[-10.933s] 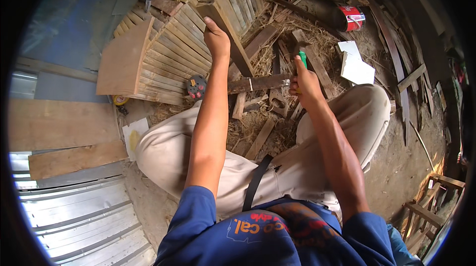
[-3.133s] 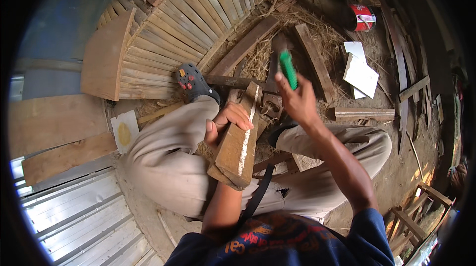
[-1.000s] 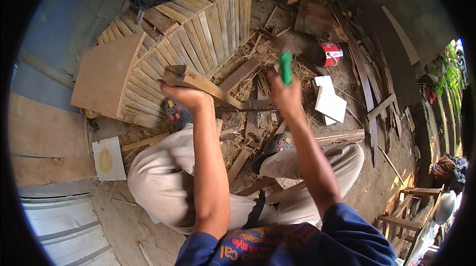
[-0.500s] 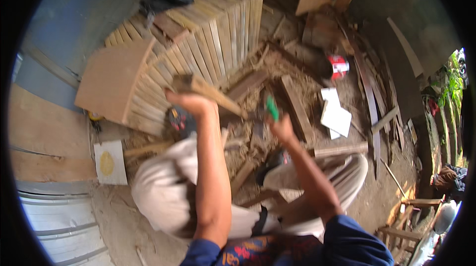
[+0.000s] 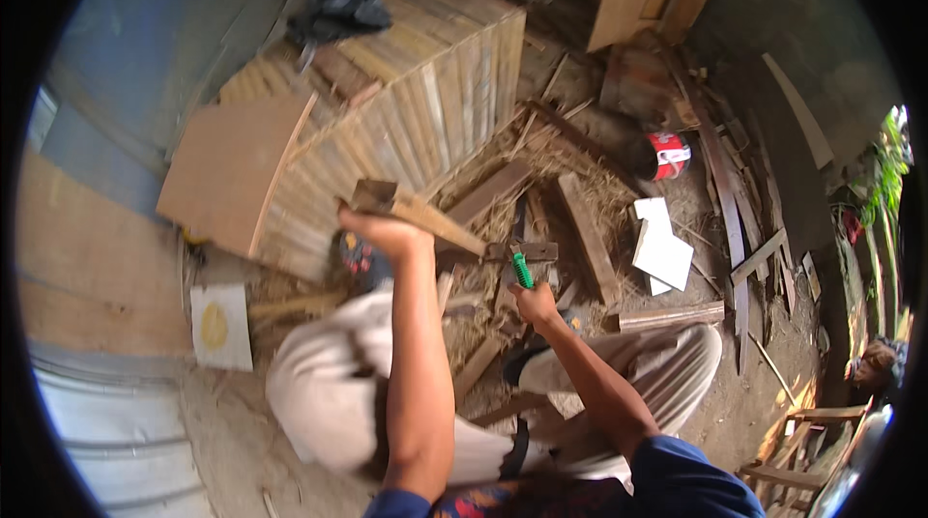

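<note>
**Timber in one hand, green-handled tool in the other, scrap wood everywhere**

So the left hand [image 5: 396, 231] is gripping a chunky timber block [image 5: 435, 221] near its upper end, with most of the fingers hidden behind the wood. The block sits tilted, running from up by that hand down to the right, in front of the person's legs and in the middle of the work area. Its lower end comes close to a dark wooden bar [image 5: 541, 252], but I can't tell if they're touching.

The right hand [image 5: 535, 303] is closed around the green handle [image 5: 522, 270] of a tool, just right of the block's low end. The tool's far end kinda gets lost against that bar, so no clue what shape it is.

Around all this: strawy litter [image 5: 609, 185] with loose timber [image 5: 588, 233] lying on it, and a couple of overlapping white pieces [image 5: 662, 257] off to the right. Past those there's a red and black container [image 5: 670, 155] on its side.

Behind the block is a big slatted wooden structure [image 5: 425, 102] with a crumpled black bag [image 5: 348, 1] on top and a brown board [image 5: 232, 170] leaning at its left end. A white sheet with a yellow patch [image 5: 221, 327] lies left of the knees.
</note>
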Tool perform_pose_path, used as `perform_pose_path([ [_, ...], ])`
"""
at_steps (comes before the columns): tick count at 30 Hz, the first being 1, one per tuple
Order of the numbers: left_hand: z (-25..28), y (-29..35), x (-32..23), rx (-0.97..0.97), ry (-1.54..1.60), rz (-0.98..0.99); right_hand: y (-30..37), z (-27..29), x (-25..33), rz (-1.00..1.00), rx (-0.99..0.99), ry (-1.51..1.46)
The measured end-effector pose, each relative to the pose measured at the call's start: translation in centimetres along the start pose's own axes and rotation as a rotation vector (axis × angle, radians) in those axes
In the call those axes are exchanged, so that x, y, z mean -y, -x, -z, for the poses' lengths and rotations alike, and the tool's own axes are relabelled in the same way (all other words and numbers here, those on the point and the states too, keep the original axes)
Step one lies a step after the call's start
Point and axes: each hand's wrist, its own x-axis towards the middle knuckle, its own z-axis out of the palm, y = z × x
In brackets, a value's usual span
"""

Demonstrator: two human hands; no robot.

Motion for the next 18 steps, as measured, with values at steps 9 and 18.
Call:
perform_pose_path([
  [9, 4.1, -1.7, -1.1, 0.088, -0.240, 0.012, -9.2, 17.7, 21.8, 0.201, -0.126, -0.889],
  [18, 10.5, -5.2, 1.3, 0.468, -0.719, -0.339, 5.5, 13.3, 8.6, -0.657, 0.104, -0.245],
])
